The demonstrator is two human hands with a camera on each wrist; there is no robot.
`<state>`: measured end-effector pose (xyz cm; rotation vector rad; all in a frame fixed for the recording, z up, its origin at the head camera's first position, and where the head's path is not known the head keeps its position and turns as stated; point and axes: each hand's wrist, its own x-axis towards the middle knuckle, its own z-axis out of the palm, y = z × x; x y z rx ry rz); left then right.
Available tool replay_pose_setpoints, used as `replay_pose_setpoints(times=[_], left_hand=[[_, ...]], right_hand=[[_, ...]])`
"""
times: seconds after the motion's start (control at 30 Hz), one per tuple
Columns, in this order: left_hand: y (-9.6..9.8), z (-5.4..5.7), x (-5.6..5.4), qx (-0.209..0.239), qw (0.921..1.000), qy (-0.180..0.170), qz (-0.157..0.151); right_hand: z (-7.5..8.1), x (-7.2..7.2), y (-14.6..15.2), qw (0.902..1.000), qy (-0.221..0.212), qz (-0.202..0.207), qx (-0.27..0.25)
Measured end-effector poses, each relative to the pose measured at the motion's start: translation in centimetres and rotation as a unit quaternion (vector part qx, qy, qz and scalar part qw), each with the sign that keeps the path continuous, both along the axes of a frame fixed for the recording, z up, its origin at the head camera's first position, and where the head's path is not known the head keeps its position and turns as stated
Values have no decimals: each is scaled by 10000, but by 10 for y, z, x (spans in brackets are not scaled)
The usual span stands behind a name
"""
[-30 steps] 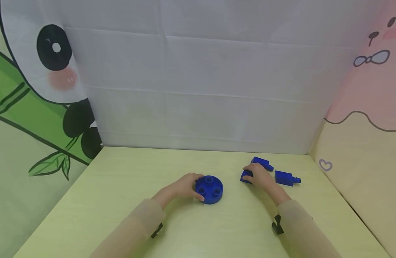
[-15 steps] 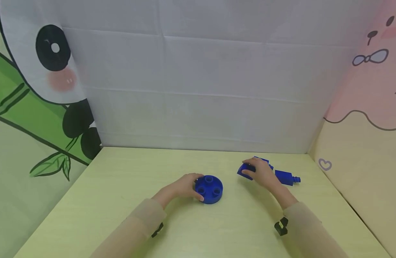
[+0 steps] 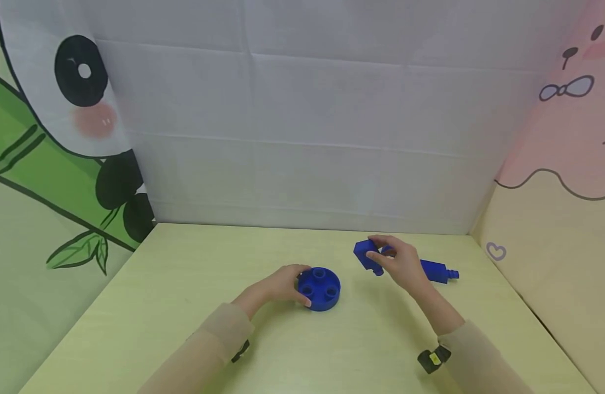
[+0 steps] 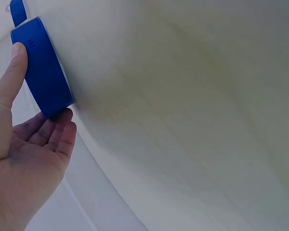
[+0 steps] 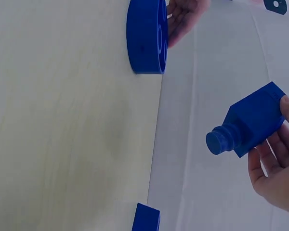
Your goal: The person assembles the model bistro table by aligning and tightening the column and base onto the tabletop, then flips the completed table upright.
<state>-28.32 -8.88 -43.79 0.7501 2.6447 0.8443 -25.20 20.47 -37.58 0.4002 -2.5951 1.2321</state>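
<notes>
We see the fingers (image 5: 256, 168) of the right hand (image 3: 401, 266) clamped on one blue block (image 3: 364, 251), thumb on one side and fingertips opposite, holding it clear of the tabletop (image 3: 184, 273) with its knob (image 5: 221, 139) slanting down. The left hand (image 3: 280, 283) has thumb and fingers clamped round the left side of the round blue base (image 3: 320, 290), which lies flat on the tabletop, its three sockets (image 3: 319, 274) facing up. We judge the step in hand to be bringing block to base; the next move would call for standing the knob over a socket while the left hand steadies the base. Both forearms slant forward and inward, the right hand raised, the left low. Behind the right hand we see a second blue block (image 3: 388, 251), mostly hidden, and a third blue block (image 3: 435, 271) to its right.
</notes>
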Motion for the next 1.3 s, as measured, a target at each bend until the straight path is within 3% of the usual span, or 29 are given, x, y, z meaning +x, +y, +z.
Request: replay_pose_setpoints(times=[0.13, 0.33, 0.5, 0.87, 1.3], left_hand=[[-1, 1, 2, -11, 10000, 6, 2], [-1, 2, 2, -51, 10000, 9, 8], [-1, 2, 1, -46, 10000, 44, -20], [-1, 4, 3, -15, 10000, 54, -35], [-1, 3, 1, 114, 9999, -32, -95]], right_hand=[[-1, 9, -6, 9971, -255, -40, -716], [-6, 19, -17, 9835, -606, 106, -1700], [-15, 23, -26, 9741, -806, 183, -2105], [-40, 23, -48, 9701, -1031, 377, -2163], [-58, 17, -57, 9773, -919, 553, -1825]])
